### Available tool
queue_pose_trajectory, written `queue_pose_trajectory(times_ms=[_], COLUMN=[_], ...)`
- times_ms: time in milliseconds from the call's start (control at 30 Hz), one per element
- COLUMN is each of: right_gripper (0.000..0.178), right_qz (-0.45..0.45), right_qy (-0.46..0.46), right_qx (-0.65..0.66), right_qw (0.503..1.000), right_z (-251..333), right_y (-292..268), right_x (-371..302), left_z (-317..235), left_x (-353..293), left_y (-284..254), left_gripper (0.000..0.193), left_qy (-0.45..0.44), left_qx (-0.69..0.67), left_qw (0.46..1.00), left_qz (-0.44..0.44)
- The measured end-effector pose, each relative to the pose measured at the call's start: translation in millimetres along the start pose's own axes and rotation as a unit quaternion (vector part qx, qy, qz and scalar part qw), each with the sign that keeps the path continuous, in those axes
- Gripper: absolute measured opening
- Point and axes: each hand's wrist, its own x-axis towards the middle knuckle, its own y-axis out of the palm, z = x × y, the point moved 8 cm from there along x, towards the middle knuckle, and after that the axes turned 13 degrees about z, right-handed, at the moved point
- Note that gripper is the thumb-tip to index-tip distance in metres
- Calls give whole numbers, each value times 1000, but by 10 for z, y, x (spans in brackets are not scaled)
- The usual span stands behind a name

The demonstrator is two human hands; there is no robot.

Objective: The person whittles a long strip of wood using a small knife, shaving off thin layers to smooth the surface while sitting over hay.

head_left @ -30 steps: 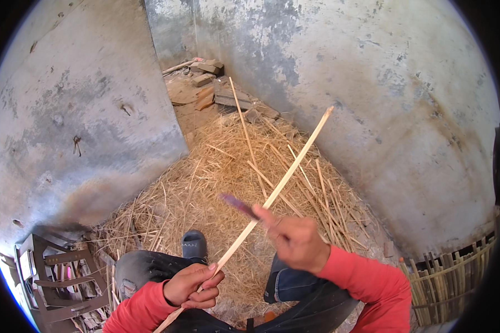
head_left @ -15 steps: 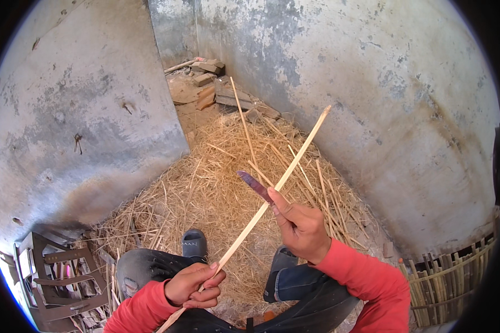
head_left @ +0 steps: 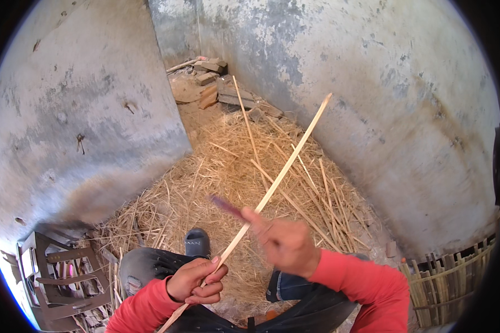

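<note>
A long pale strip of wood or bamboo [head_left: 293,157] slants from my lap up to the right. My left hand [head_left: 199,281] is closed around its lower part, with the tail end running past my wrist. My right hand [head_left: 286,244], blurred by motion, grips a knife whose dark purplish blade [head_left: 226,207] points up and left. The blade lies across the strip, a short way above my left hand. The knife's handle is hidden in my right fist.
Shavings and split sticks [head_left: 205,183] cover the floor ahead of my feet. Bricks [head_left: 208,72] are piled in the far corner. Worn walls [head_left: 372,111] close in on both sides. A dark frame [head_left: 66,277] stands at left, a slatted bamboo basket [head_left: 450,283] at right.
My right hand has drawn the knife down and left along the strip, toward my left hand. The left hand keeps its grip, and the strip's far end sits slightly higher.
</note>
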Motion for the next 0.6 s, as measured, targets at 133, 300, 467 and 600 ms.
queue_pose_trajectory(times_ms=[133,300,467,600], right_gripper=[37,34,45,60], right_qz=[-125,38,-78,-96], right_qy=[93,36,22,59], right_qx=[-52,-69,-68,-72], right_qw=[986,996,994,991], right_z=[-401,19,-305,-461], right_y=[-460,8,-227,-356], right_x=[-46,-97,-82,-72], left_z=[9,33,30,-7], left_x=[-23,-3,-20,0], left_y=[82,-44,-3,59], left_gripper=[52,50,50,52], left_qy=[-12,-13,-3,-6], left_qx=[32,57,73,84], left_qw=[999,998,996,995], left_qz=[-18,-35,-42,-61])
